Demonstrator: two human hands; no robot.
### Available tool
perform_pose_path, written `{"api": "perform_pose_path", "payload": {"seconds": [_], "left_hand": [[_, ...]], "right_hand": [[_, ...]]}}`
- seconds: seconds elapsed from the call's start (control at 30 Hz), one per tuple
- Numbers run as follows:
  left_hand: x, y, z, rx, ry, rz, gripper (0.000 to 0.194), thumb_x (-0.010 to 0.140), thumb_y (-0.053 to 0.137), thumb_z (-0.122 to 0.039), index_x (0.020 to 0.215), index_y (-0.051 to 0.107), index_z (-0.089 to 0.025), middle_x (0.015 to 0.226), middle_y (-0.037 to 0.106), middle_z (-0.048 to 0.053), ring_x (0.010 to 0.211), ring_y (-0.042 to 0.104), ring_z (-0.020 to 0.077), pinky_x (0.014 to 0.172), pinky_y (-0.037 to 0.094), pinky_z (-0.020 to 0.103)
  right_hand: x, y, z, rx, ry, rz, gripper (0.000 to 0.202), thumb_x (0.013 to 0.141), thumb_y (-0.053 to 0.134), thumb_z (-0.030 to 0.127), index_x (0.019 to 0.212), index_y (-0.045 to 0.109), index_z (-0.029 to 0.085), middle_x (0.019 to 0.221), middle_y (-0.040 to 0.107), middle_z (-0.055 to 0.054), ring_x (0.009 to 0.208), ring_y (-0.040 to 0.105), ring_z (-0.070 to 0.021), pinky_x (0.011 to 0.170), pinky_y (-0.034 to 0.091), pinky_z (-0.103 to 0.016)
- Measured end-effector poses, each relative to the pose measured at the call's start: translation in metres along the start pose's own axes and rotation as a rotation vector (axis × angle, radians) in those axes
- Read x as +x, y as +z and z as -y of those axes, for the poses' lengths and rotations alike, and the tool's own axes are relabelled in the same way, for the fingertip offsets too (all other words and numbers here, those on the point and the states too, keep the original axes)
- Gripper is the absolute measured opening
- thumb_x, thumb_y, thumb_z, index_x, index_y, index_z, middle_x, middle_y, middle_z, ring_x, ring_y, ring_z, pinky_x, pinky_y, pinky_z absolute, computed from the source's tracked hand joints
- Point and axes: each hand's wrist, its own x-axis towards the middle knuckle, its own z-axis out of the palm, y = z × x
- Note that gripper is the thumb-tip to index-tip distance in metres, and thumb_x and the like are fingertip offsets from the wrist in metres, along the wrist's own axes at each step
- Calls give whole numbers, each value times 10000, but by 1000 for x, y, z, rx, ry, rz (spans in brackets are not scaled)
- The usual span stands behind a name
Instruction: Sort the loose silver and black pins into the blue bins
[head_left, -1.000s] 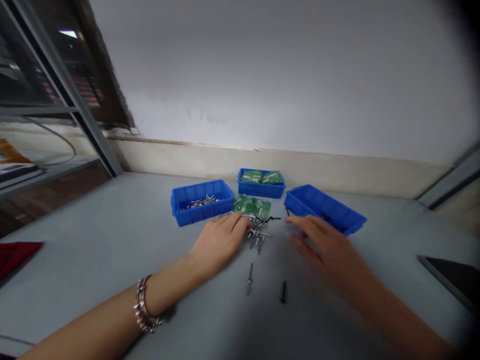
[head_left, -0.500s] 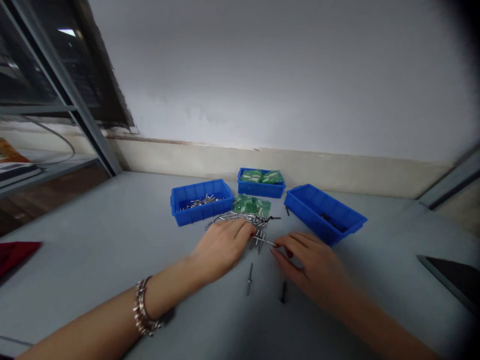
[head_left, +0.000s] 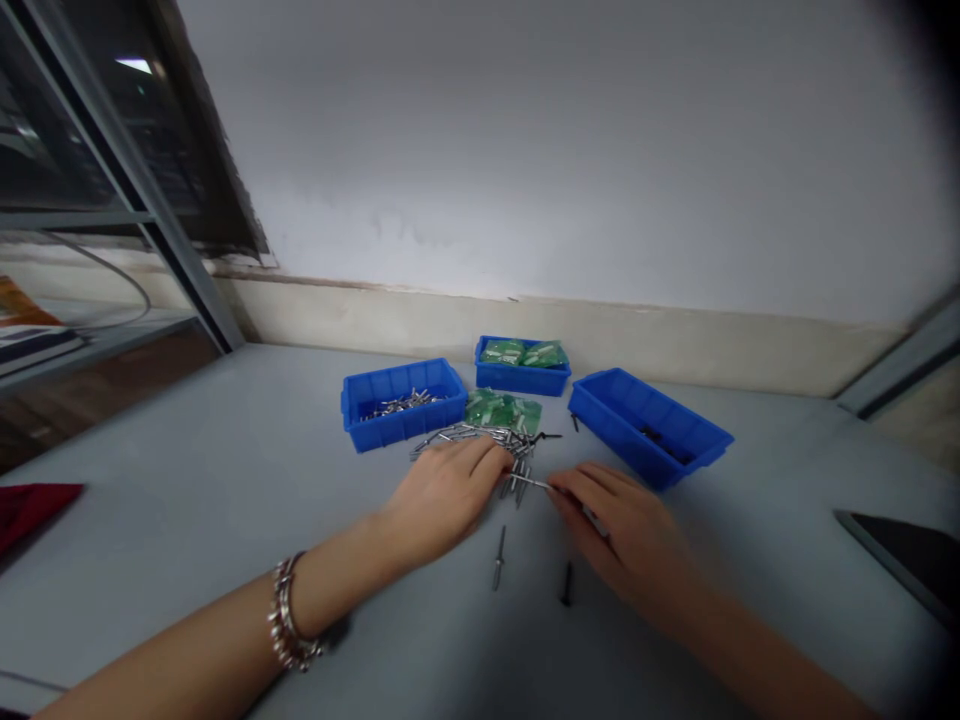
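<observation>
A silver blind rivet (head_left: 531, 482) spans the gap between my two hands. My left hand (head_left: 446, 490) pinches its left end, the fingertips partly hidden behind the hand. At the other end, the thumb and fingers of my right hand (head_left: 626, 525) are closed on the rivet. Just beyond my left hand lies a pile of silver rivets (head_left: 517, 440). A single silver rivet (head_left: 499, 560) rests on the table below the hands, and a black rivet-like piece (head_left: 567, 585) lies to its right, under my right hand.
A blue bin (head_left: 405, 425) of silver rivets stands left of the pile. Green packets fill another blue bin (head_left: 523, 378) behind, with a green packet (head_left: 502, 410) in front. A third blue bin (head_left: 649, 425) at right holds dark pieces. Red cloth (head_left: 34, 510) lies far left.
The fingers of my right hand have closed more tightly around the rivet's right end, the thumb coming up. My left hand stays where it was.
</observation>
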Motion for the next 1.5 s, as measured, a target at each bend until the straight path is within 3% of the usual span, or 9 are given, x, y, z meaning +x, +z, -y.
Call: {"api": "perform_pose_path", "payload": {"seconds": [0.17,1.0,1.1,1.23,1.37,1.5], "left_hand": [[1,-2,-2,-19,-8,25,203,924,318,-240,908,498,-148,816,552,47,702,537,171,568,437,287],[2,-5,-2,-12,6,17,263,923,278,-210,827,515,-147,761,526,40,645,490,147,551,414,271],[2,-5,-2,-27,8,8,275,926,271,-215,820,515,-147,754,526,40,635,488,146,537,404,268],[2,-4,-1,-15,4,6,257,921,281,-204,819,509,-147,759,526,39,624,481,144,524,391,264],[2,-2,-1,-12,2,17,251,915,283,-198,814,507,-151,761,524,38,618,478,143,518,389,261],[3,-3,-1,-30,9,9,265,917,273,-199,809,510,-149,753,525,41,607,475,139,517,392,254]], "right_hand": [[0,0,0,35,23,-1,222,897,365,214,874,583,181,762,613,-48,706,554,-184,645,436,-327],[3,0,3,-21,4,106,247,868,348,155,855,593,182,782,654,-52,737,593,-201,670,457,-353],[7,-17,-18,-72,62,4,235,869,366,234,815,593,205,756,641,-51,731,583,-208,639,448,-337],[6,-50,-72,-241,437,-242,207,823,425,311,836,606,211,746,633,-56,632,563,-203,592,422,-332],[0,-59,-119,-318,596,-137,229,766,452,238,880,640,170,733,639,-64,624,570,-203,617,426,-338],[-3,-42,-133,-305,598,-50,236,761,470,216,902,657,189,849,675,-71,801,586,-238,700,442,-370]]}}
